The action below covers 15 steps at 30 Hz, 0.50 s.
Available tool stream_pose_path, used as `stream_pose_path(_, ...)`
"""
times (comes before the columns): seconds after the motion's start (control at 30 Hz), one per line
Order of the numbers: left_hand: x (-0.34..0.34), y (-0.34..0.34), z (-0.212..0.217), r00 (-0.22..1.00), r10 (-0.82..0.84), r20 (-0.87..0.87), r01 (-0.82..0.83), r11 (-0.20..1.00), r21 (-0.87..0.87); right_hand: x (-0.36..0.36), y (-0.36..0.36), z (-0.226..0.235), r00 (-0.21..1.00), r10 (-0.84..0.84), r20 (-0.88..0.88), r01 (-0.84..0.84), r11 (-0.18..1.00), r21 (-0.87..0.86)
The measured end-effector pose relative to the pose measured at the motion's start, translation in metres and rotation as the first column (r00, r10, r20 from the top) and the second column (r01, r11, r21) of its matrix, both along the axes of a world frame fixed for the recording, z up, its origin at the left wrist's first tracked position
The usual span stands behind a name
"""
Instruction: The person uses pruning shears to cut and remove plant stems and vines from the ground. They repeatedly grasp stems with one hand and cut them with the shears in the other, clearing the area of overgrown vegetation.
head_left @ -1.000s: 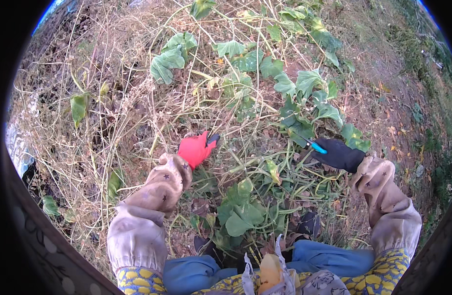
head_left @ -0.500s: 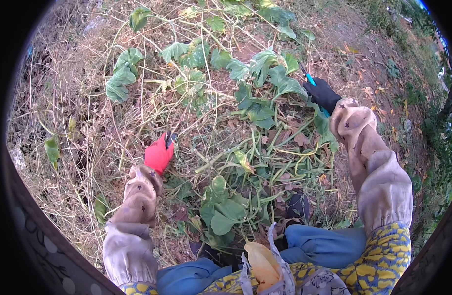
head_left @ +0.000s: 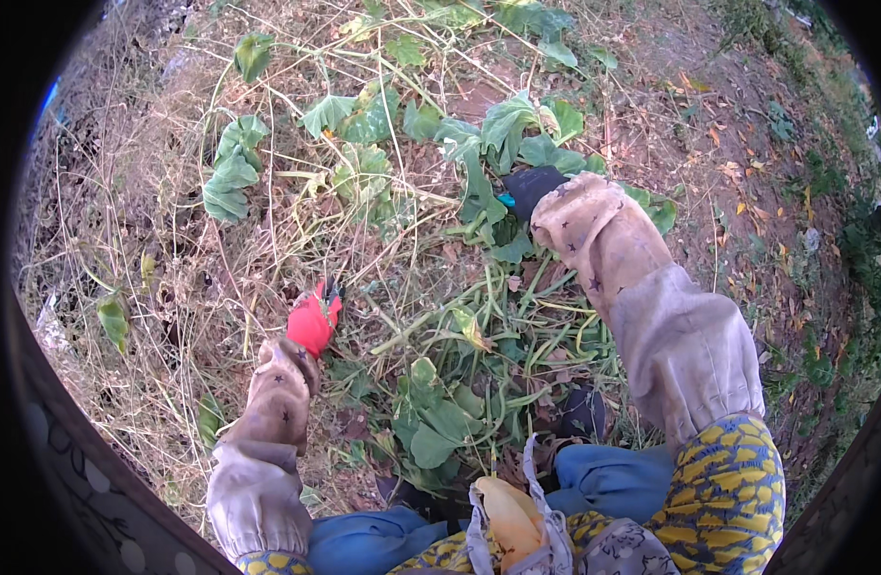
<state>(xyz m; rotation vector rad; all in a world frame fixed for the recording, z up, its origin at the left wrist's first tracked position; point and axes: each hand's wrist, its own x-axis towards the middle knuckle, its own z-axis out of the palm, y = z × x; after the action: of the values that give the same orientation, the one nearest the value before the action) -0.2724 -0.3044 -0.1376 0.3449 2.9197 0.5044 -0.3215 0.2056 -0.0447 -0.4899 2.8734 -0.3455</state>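
My right hand (head_left: 533, 190), in a black glove, is closed on a teal-handled cutting tool (head_left: 506, 199) among the large drooping leaves (head_left: 512, 125) of a vine. Only a bit of the teal shows; its blade is hidden. Lower and to the left, my left hand (head_left: 313, 324) wears a red glove with dark parts at the fingers. Its fingers are curled among dry stems (head_left: 268, 259); what they hold, if anything, cannot be made out. Green vine stalks (head_left: 546, 321) lie in a tangle between my hands and my feet.
Wilted leaves (head_left: 234, 168) hang on vines to the far left. Close to my feet grows a leafy clump (head_left: 440, 426). A pale yellow-orange object (head_left: 510, 517) sits in cloth at my lap. Bare soil with fallen leaves (head_left: 738, 172) and green bushes (head_left: 853, 192) lie to the right.
My right hand has swung left with the cutting tool, from the right of the leaves in among them. My left hand stays in nearly the same place.
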Motion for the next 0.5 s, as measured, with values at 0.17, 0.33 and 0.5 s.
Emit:
stream_pose_path(0.17, 0.007, 0.03, 0.012, 0.999, -0.04, 0.019, 0.038, 0.996, 0.076, 0.011, 0.042, -0.005, 0.997, -0.068, -0.037, 0.074, 0.977, 0.198)
stream_pose_path(0.33, 0.013, 0.016, 0.03, 0.999, 0.018, 0.037, -0.016, 0.998, -0.056, 0.079, 0.091, 0.044, 0.962, -0.085, 0.258, 0.012, 0.962, 0.272)
stream_pose_path(0.5, 0.009, 0.05, 0.015, 1.0, 0.021, -0.022, -0.022, 0.996, -0.086, 0.144, 0.255, 0.031, 0.74, 0.23, 0.633, -0.27, 0.962, -0.034)
